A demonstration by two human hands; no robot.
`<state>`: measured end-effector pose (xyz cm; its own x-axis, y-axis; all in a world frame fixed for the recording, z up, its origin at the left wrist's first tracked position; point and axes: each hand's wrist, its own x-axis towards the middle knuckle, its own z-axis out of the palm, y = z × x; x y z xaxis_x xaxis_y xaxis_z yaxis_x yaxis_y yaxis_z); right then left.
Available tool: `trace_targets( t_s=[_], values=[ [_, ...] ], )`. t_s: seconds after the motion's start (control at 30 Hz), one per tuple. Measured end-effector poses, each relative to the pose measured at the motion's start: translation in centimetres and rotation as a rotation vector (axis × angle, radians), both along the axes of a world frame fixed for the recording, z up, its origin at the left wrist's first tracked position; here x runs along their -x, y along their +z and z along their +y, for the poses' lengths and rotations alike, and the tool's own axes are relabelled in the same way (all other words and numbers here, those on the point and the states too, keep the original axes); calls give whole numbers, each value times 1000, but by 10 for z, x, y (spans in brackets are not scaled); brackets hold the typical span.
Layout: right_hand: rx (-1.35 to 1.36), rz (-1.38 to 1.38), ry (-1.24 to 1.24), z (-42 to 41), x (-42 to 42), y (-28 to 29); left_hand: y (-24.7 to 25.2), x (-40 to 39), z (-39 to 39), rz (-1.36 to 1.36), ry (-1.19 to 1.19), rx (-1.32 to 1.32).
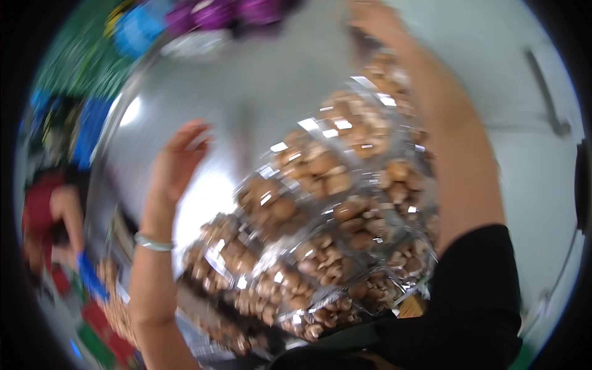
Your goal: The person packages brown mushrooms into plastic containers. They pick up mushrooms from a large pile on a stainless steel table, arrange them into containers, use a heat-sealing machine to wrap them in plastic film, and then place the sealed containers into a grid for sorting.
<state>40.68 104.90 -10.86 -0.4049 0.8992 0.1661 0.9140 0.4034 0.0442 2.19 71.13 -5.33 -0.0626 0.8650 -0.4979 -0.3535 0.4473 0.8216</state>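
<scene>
Clear plastic bags of brown mushrooms [319,173] lie in slanting rows over the near part of a stainless steel table [259,69]. To their left, my left hand [182,155] hovers above the shiny metal, fingers curved but apart and nothing in them. A pale bangle [155,243] circles that wrist. My right arm stretches along the right side of the bags, and my right hand [377,21] is at the far top edge. A dark patch shows below its fingers; blur hides whether it holds anything.
Purple bundles [222,13] and a clear plastic wrap [199,44] sit at the far end, beside a blue bag [138,30]. A pale wall or panel [513,152] borders the right. At left, a person with a blue glove [92,277] is near more mushrooms [113,307].
</scene>
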Motion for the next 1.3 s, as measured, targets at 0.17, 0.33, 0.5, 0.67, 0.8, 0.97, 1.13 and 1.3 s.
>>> trace_targets(
  t_s=[0.17,0.33,0.5,0.67,0.8,0.97,1.13,1.3],
  values=[
    [-221,-63,156,47,-152,-31,76,-53,-160,1,-39,302],
    [-106,453,373,-34,4,43,157,-22,-359,176,326,260],
    [366,362,757,-243,124,90,197,-8,-532,383,967,283],
    [350,39,1091,-424,176,137,252,-22,-495,1453,294,-264],
    [322,22,1325,-539,214,185,312,-14,-498,1591,-37,-858],
    [339,-91,1276,-664,254,223,347,39,-585,1398,-181,-806],
    [669,180,846,-785,246,236,360,121,-681,1152,219,-1022],
    [815,326,622,-854,284,250,317,238,-736,754,515,-1447]
  ],
)
